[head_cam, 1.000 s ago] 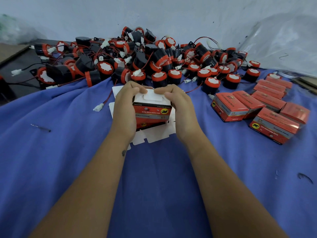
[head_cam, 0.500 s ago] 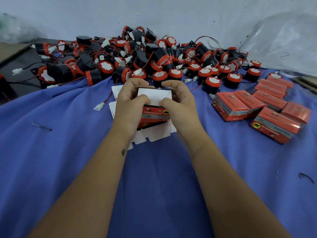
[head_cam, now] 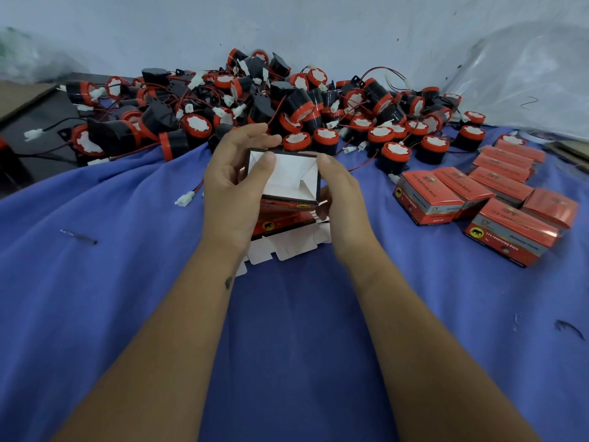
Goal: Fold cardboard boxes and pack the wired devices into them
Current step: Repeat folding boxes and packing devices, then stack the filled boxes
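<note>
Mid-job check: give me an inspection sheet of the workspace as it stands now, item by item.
Surface: blue cloth, wrinkled, with a few dark scraps.
Job's things: open box held up, its white inside empty; flat box blanks lie beneath it; closed boxes are grouped at the right; a pile of red and black devices lies at the far edge.
Clutter: nothing seen beyond the scraps.
Grips: left hand holds the box's left side, thumb over the rim; right hand holds the right side.
Cables: red and black leads with white plugs tangle through the pile; one plug lies on the cloth.
Surroundings: pale wall; plastic sheet at right.
</note>
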Demonstrator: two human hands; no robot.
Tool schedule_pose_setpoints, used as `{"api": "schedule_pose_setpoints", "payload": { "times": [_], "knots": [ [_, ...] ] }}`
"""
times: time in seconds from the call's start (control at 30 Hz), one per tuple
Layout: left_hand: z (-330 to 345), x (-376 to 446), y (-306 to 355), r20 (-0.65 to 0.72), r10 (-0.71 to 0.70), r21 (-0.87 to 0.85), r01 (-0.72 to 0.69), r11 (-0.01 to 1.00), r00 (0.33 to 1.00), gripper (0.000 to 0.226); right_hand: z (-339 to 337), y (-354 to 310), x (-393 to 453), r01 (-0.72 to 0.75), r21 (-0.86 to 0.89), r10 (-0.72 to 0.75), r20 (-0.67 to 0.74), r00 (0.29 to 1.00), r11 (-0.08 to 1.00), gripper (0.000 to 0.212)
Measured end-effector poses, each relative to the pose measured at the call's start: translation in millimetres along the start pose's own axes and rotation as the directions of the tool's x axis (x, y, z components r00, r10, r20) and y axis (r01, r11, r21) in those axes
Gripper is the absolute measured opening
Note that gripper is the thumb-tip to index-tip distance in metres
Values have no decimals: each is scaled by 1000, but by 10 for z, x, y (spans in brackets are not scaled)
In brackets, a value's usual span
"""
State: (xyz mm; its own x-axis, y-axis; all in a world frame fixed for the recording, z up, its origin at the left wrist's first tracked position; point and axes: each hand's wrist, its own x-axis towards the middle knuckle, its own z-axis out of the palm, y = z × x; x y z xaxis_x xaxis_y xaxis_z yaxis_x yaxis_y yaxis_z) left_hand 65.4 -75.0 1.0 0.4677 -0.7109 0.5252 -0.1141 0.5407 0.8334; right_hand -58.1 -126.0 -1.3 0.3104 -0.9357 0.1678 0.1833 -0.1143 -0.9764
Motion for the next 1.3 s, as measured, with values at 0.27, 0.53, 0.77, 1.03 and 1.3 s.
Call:
{"api": "schedule_pose_setpoints", "payload": {
  "times": [0.27, 0.53, 0.77, 1.03, 1.3],
  "knots": [
    [-14, -42, -16, 71, -224, 124, 214, 969, 972, 46, 0, 6, -35, 153, -103, -145, 75, 987, 983, 26],
    [-4, -44, 18, 74, -205, 141, 193, 971, 976, 44, -4, 14, -38, 216, -203, -208, 63, 976, 955, 24],
    [-27, -10, -27, 50, -305, 281, 280, 918, 951, 81, -10, -2, -59, 298, -279, -318, -28, 948, 913, 31],
    [-79, 19, -104, 81, -328, 184, 309, 933, 941, 66, -8, 43, -42, 465, -619, -511, 117, 852, 633, 23],
    [-63, -29, -178, 111, -308, 414, 238, 879, 945, 73, 30, -15, -91, 493, -849, -328, 418, 847, 191, 39]
  ]
}}
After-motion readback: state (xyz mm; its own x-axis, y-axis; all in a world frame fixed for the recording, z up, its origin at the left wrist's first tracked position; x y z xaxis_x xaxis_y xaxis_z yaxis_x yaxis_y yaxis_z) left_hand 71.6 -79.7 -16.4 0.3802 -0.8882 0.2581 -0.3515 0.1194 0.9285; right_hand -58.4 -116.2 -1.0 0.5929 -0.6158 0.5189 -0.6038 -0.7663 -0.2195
